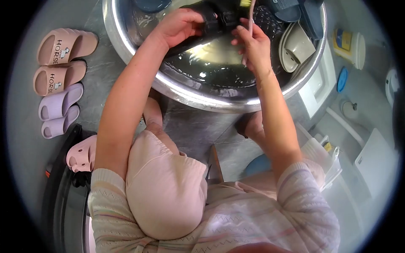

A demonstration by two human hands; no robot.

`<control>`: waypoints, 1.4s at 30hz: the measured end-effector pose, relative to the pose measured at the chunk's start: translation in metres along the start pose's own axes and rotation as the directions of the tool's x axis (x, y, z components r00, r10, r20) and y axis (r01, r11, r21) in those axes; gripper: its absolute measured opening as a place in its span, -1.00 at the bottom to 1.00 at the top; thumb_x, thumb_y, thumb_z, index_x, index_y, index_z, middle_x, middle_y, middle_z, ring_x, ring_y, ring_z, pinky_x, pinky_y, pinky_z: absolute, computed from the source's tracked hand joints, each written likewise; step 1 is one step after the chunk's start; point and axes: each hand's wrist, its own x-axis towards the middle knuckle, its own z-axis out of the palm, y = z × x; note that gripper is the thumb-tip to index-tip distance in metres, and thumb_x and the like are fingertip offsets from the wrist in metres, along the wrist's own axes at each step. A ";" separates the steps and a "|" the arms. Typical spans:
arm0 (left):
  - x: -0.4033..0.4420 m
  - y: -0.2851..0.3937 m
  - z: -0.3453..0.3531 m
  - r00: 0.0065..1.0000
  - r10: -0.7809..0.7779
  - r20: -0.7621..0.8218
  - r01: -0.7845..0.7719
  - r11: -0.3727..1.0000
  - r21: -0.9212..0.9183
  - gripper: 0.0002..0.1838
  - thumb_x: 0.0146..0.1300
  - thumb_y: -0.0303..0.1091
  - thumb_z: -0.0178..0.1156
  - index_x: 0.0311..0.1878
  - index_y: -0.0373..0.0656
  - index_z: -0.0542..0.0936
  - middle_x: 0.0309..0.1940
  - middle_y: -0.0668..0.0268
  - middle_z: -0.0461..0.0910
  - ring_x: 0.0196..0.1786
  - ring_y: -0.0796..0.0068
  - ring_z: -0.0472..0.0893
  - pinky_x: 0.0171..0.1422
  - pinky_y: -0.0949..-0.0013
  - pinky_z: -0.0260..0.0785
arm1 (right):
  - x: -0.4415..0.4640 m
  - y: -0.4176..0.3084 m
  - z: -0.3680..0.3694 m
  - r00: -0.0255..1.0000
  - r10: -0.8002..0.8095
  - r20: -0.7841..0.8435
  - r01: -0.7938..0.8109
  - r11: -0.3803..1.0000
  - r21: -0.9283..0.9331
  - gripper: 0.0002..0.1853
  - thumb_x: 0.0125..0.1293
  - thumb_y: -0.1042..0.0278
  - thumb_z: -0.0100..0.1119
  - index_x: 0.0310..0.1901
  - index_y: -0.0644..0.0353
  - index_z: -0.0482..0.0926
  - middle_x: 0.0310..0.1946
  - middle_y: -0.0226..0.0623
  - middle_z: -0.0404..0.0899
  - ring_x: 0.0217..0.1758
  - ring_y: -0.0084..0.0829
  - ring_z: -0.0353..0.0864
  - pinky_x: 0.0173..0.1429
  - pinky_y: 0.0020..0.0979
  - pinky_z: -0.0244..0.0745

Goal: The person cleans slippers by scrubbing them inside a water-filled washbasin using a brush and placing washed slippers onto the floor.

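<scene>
At the far left, on the grey floor, a pair of tan slides (66,48) lettered HORSE lies beyond a pair of lilac slides (55,106). Nearer the person, a pink clog (80,155) rests by a black frame (59,189).

The large metal basin (198,104) comes next, holding dark water; a blue item (152,4), partly cut off, is at its far left. The left hand (180,27) reaches in over the left part of the near rim, its fingers curled onto the strap area of the black sandal (219,21), which is tilted above the water toward the basin's far side. The right hand (253,44) is closed around the pink handle of the brush (251,25), whose yellow bristles point to the far edge, just beside the sandal.

Right of this hand, a dark textured item (268,21), blue slippers (310,21) and a cream slipper (298,47) crowd the basin's right side, leaving little room there.

Outside the right rim are a white fixture (315,101), a blue oval piece (342,80) and a white bucket (357,50) with a yellow label.
</scene>
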 end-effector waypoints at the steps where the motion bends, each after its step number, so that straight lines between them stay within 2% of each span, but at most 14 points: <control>1: 0.001 -0.002 0.000 1.000 -0.014 -0.007 0.014 1.000 -0.025 -0.78 0.18 -0.45 0.04 -0.12 -0.26 0.53 -0.23 0.28 0.57 -0.21 0.48 0.56 -0.14 0.34 0.40 | 0.002 0.001 0.001 0.999 0.027 0.038 -0.027 1.000 0.009 -0.64 0.18 0.45 0.14 0.02 0.29 0.42 -0.41 -0.34 0.57 -0.48 -0.60 0.55 -0.59 -0.62 0.31; 5: 0.007 -0.006 0.011 0.980 -0.054 -0.190 0.073 0.993 0.093 -0.70 0.28 -0.36 -0.03 0.05 -0.18 0.47 -0.10 0.32 0.55 -0.15 0.49 0.57 -0.05 0.42 0.42 | 0.004 0.007 -0.002 0.996 0.034 0.082 -0.036 0.999 0.013 -0.66 0.19 0.37 0.15 0.00 0.26 0.45 -0.39 -0.39 0.54 -0.40 -0.61 0.54 -0.52 -0.62 0.31; 14: 0.016 -0.008 0.020 0.938 -0.106 -0.331 0.194 0.950 0.244 -0.77 0.11 -0.23 0.26 -0.20 -0.10 0.60 -0.40 0.39 0.59 -0.38 0.58 0.57 -0.37 0.48 0.40 | -0.002 0.012 -0.001 0.996 0.034 0.082 -0.044 0.993 0.113 -0.70 0.20 0.47 0.12 -0.02 0.29 0.45 -0.40 -0.35 0.54 -0.43 -0.56 0.56 -0.52 -0.60 0.38; 20: 0.023 -0.012 0.018 0.911 -0.118 -0.396 0.266 0.900 0.344 -0.79 0.04 -0.25 0.32 -0.27 -0.10 0.62 -0.45 0.38 0.59 -0.42 0.60 0.56 -0.45 0.51 0.35 | -0.005 0.015 -0.004 0.994 0.068 0.087 -0.081 0.985 0.149 -0.72 0.20 0.46 0.12 -0.04 0.28 0.46 -0.41 -0.34 0.54 -0.41 -0.55 0.58 -0.50 -0.59 0.43; 26: 0.023 -0.013 0.017 0.917 -0.117 -0.381 0.255 0.907 0.336 -0.72 0.13 -0.42 0.17 -0.07 -0.22 0.56 -0.34 0.31 0.60 -0.34 0.57 0.57 -0.31 0.49 0.40 | -0.003 0.018 -0.004 0.993 0.089 0.079 -0.099 0.987 0.128 -0.73 0.23 0.44 0.08 -0.03 0.28 0.44 -0.40 -0.34 0.55 -0.45 -0.54 0.58 -0.53 -0.60 0.42; 28: 0.019 -0.013 -0.015 0.995 -0.094 0.031 0.084 0.966 0.245 -0.61 0.12 -0.54 0.06 0.07 -0.32 0.45 -0.15 0.25 0.56 -0.15 0.51 0.56 -0.08 0.50 0.38 | 0.001 0.027 -0.006 0.990 0.104 0.098 -0.110 0.992 0.058 -0.74 0.26 0.43 0.04 -0.02 0.27 0.43 -0.41 -0.34 0.54 -0.48 -0.54 0.58 -0.53 -0.61 0.42; 30: 0.011 -0.009 -0.016 0.985 -0.018 0.174 0.011 0.999 0.039 -0.52 0.09 -0.49 0.07 0.15 -0.34 0.37 0.02 0.20 0.47 0.07 0.46 0.45 0.15 0.42 0.24 | 0.008 0.037 -0.001 0.992 0.087 0.091 -0.079 0.993 -0.083 -0.73 0.30 0.38 -0.03 0.00 0.27 0.41 -0.47 -0.27 0.54 -0.54 -0.48 0.57 -0.52 -0.54 0.43; 32: 0.003 0.001 -0.008 0.959 0.028 0.282 0.007 0.992 -0.124 -0.48 0.09 -0.43 0.09 0.17 -0.30 0.35 0.07 0.20 0.43 0.14 0.44 0.39 0.21 0.38 0.18 | 0.016 0.052 0.008 0.999 -0.049 0.019 0.052 0.856 -0.515 -0.73 0.28 0.38 -0.05 -0.03 0.29 0.39 -0.47 -0.08 0.56 -0.49 -0.22 0.60 -0.42 -0.31 0.48; 33: 0.007 -0.001 -0.004 0.986 -0.012 0.169 0.039 0.987 -0.157 -0.58 0.12 -0.29 0.12 0.06 -0.22 0.46 -0.09 0.29 0.50 0.02 0.49 0.43 0.09 0.38 0.22 | 0.028 0.074 0.011 0.975 -0.222 0.028 0.188 0.746 -0.639 -0.73 0.21 0.40 -0.03 -0.07 0.32 0.37 -0.43 0.13 0.54 -0.34 0.05 0.58 -0.23 -0.11 0.46; 34: 0.018 -0.011 -0.007 0.999 -0.031 0.035 0.035 0.992 -0.123 -0.64 0.13 -0.26 0.13 -0.01 -0.20 0.48 -0.15 0.32 0.49 -0.05 0.51 0.42 0.03 0.40 0.22 | 0.024 0.058 0.022 0.977 -0.210 0.029 0.157 0.627 -0.763 -0.74 0.17 0.42 -0.05 -0.10 0.29 0.37 -0.37 0.21 0.53 -0.23 0.16 0.52 -0.13 -0.03 0.41; 37: 0.046 -0.044 -0.012 0.951 -0.042 -0.307 0.044 0.999 0.000 -0.77 0.14 -0.12 0.16 -0.30 -0.07 0.54 -0.40 0.44 0.44 -0.35 0.58 0.36 -0.25 0.44 0.17 | 0.032 0.050 0.031 0.985 -0.107 0.134 0.169 0.491 -0.855 -0.71 0.17 0.40 -0.07 -0.06 0.28 0.35 -0.37 0.13 0.54 -0.25 0.11 0.53 -0.16 -0.07 0.40; 39: 0.048 -0.039 -0.009 0.927 -0.089 -0.365 0.039 0.989 -0.143 -0.79 0.19 -0.16 0.09 -0.28 -0.09 0.53 -0.45 0.41 0.48 -0.37 0.47 0.42 -0.21 0.46 0.24 | 0.036 0.050 0.019 0.956 -0.126 0.265 0.294 0.418 -0.860 -0.63 0.20 0.34 -0.04 0.04 0.28 0.33 -0.43 -0.03 0.56 -0.38 0.00 0.57 -0.32 -0.23 0.45; 40: 0.048 -0.035 -0.009 0.900 -0.156 -0.407 0.065 0.972 -0.227 -0.79 0.21 -0.18 0.06 -0.28 -0.10 0.53 -0.46 0.38 0.50 -0.35 0.42 0.46 -0.17 0.46 0.29 | 0.030 0.037 0.014 0.977 -0.027 0.212 0.183 0.621 -0.762 -0.60 0.22 0.32 -0.03 0.09 0.26 0.31 -0.47 -0.09 0.55 -0.41 -0.15 0.56 -0.34 -0.28 0.45; 42: 0.045 -0.024 -0.008 0.942 -0.057 -0.330 -0.057 0.944 -0.325 -0.70 0.25 -0.16 -0.04 -0.20 -0.19 0.50 -0.33 0.24 0.55 -0.20 0.28 0.54 -0.02 0.29 0.37 | 0.006 0.011 0.000 0.965 0.196 0.173 -0.100 0.888 -0.449 -0.53 0.26 0.30 -0.01 0.19 0.21 0.27 -0.53 -0.21 0.52 -0.48 -0.43 0.53 -0.39 -0.39 0.44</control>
